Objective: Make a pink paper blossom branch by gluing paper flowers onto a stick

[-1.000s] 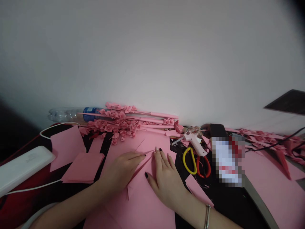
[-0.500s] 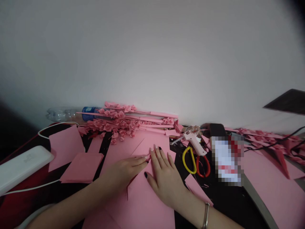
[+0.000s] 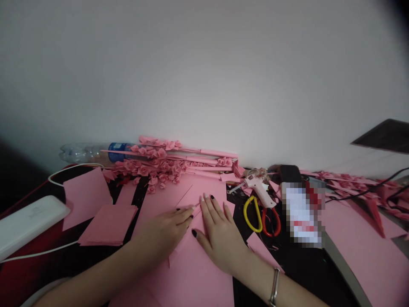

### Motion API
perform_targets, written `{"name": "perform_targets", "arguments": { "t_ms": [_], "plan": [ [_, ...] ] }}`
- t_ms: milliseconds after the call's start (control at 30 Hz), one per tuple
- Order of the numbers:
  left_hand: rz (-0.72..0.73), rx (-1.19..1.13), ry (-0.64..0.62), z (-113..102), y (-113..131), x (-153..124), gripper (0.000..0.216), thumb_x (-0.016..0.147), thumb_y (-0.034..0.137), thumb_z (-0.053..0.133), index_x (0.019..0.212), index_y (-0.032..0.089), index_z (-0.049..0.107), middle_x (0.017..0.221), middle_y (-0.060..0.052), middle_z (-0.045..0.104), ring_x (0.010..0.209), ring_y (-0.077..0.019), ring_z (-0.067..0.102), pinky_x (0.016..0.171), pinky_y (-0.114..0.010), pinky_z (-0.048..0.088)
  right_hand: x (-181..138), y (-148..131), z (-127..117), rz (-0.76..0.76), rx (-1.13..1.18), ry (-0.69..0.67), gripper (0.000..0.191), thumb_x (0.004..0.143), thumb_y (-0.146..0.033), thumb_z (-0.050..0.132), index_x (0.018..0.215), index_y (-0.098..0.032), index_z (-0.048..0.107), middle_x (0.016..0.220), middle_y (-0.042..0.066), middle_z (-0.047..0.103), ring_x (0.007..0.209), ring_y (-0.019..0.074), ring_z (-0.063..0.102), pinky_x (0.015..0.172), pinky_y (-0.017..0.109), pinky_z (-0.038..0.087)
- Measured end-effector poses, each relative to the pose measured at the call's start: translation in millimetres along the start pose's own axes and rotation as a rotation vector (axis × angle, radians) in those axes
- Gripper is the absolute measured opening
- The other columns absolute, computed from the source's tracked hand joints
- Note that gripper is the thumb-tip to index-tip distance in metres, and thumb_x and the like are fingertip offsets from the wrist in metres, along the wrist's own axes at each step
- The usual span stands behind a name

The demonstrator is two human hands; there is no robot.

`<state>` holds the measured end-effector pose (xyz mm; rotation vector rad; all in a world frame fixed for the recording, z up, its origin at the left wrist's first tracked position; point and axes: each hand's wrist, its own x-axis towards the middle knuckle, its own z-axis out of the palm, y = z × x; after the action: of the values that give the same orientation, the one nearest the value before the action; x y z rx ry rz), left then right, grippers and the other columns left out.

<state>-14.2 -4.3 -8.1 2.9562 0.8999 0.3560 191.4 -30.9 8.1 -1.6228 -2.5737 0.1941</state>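
My right hand (image 3: 219, 234) lies flat on a pink paper sheet (image 3: 204, 277), its fingers stretched out and the thumb apart. To its left, my left hand (image 3: 166, 232) rests on a smaller piece of pink paper with a folded edge (image 3: 193, 215). The left fingers are extended and close together, with their tips near the right fingertips. A corner of the folded piece (image 3: 172, 259) sticks up under the left hand. The left palm hides part of the fold.
Pink paper flowers (image 3: 162, 170) and a plastic bottle (image 3: 83, 152) lie along the wall. A stack of pink squares (image 3: 108, 226) and a white power bank (image 3: 35, 224) are at left. At right are yellow-and-red-handled scissors (image 3: 253, 215), a glue gun (image 3: 260, 192) and cables.
My left hand has slid back a little toward me and left along the folded paper, away from the right fingertips. My right hand stays pressed flat in nearly the same place.
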Motion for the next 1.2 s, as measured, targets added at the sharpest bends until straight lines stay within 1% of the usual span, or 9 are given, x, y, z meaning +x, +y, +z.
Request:
{"name": "perform_targets", "arguments": {
  "t_ms": [100,267,367,567,733,867,1000,1133,1200],
  "plan": [
    [0.001,-0.018,-0.022,3.5,0.9,-1.1,0.049,0.084,0.006,0.047,0.133,0.006,0.052,0.141,-0.017,0.056,0.130,-0.0237,0.055,0.108,-0.035,0.045,-0.2,0.6,0.4,0.003,0.000,0.004,0.071,0.096,-0.036,0.046,0.156,-0.007,0.019,0.159,0.016,0.021,0.147,0.0349,0.025,0.114,0.061,0.029],
    [0.008,-0.009,-0.070,5.7,3.2,-1.9,0.054,0.082,-0.001,0.041,0.136,0.006,0.047,0.142,-0.017,0.056,0.130,-0.0237,0.055,0.108,-0.036,0.045,-0.5,1.0,0.6,-0.002,-0.025,0.028,0.066,0.096,-0.036,0.048,0.153,-0.008,0.031,0.160,0.015,0.021,0.146,0.0372,0.026,0.114,0.061,0.031],
    [-0.009,-0.009,-0.055,8.7,5.1,-4.2,0.061,0.078,-0.001,0.043,0.138,0.009,0.045,0.141,-0.016,0.056,0.130,-0.0232,0.054,0.109,-0.036,0.044,-1.1,1.5,1.6,-0.014,-0.025,0.046,0.063,0.096,-0.037,0.047,0.150,-0.007,0.036,0.160,0.015,0.021,0.146,0.0373,0.027,0.114,0.061,0.031],
    [-0.039,-0.020,-0.016,10.9,11.8,-7.7,0.073,0.073,-0.001,0.044,0.144,0.011,0.038,0.143,-0.016,0.055,0.131,-0.0237,0.053,0.111,-0.038,0.042,-0.9,4.4,2.9,-0.023,0.011,0.037,0.062,0.097,-0.040,0.048,0.148,-0.006,0.040,0.158,0.017,0.029,0.145,0.0347,0.030,0.114,0.059,0.032],
    [-0.038,0.024,-0.028,11.5,13.8,-5.4,0.067,0.076,-0.003,0.040,0.141,0.006,0.040,0.144,-0.019,0.052,0.135,-0.0250,0.050,0.111,-0.038,0.043,2.2,7.7,0.4,-0.062,0.021,0.025,0.061,0.095,-0.038,0.053,0.146,-0.004,0.043,0.155,0.020,0.034,0.142,0.0350,0.035,0.113,0.056,0.036],
    [-0.048,0.048,-0.043,17.4,12.8,-6.1,0.076,0.075,-0.003,0.038,0.149,0.007,0.026,0.152,-0.020,0.041,0.143,-0.0276,0.035,0.115,-0.043,0.036,4.5,10.7,-1.2,-0.085,0.038,0.024,0.063,0.093,-0.036,0.059,0.144,-0.003,0.045,0.155,0.024,0.033,0.142,0.0350,0.036,0.113,0.054,0.037],
    [-0.044,0.014,-0.112,22.9,10.2,-8.1,0.085,0.072,0.000,0.041,0.152,0.008,0.016,0.158,-0.021,0.030,0.147,-0.0300,0.024,0.116,-0.047,0.035,4.1,16.3,0.6,-0.096,0.086,0.058,0.061,0.090,-0.037,0.063,0.141,-0.005,0.048,0.156,0.026,0.029,0.142,0.0368,0.035,0.112,0.056,0.038],
    [-0.037,-0.019,-0.162,20.2,8.1,-7.0,0.083,0.071,-0.001,0.041,0.151,0.008,0.020,0.158,-0.021,0.030,0.147,-0.0297,0.024,0.116,-0.047,0.035,4.5,26.0,1.1,-0.074,0.146,0.084,0.077,0.088,-0.039,0.065,0.147,0.000,0.036,0.153,0.027,0.036,0.141,0.0340,0.038,0.113,0.053,0.038],
    [-0.036,-0.027,-0.177,16.9,7.9,-5.6,0.081,0.070,-0.001,0.042,0.150,0.007,0.025,0.157,-0.021,0.032,0.146,-0.0299,0.027,0.116,-0.046,0.035,5.6,31.5,-1.0,-0.064,0.137,0.079,0.079,0.088,-0.040,0.065,0.148,0.000,0.034,0.153,0.027,0.036,0.141,0.0343,0.038,0.113,0.053,0.038]
  ]
}}
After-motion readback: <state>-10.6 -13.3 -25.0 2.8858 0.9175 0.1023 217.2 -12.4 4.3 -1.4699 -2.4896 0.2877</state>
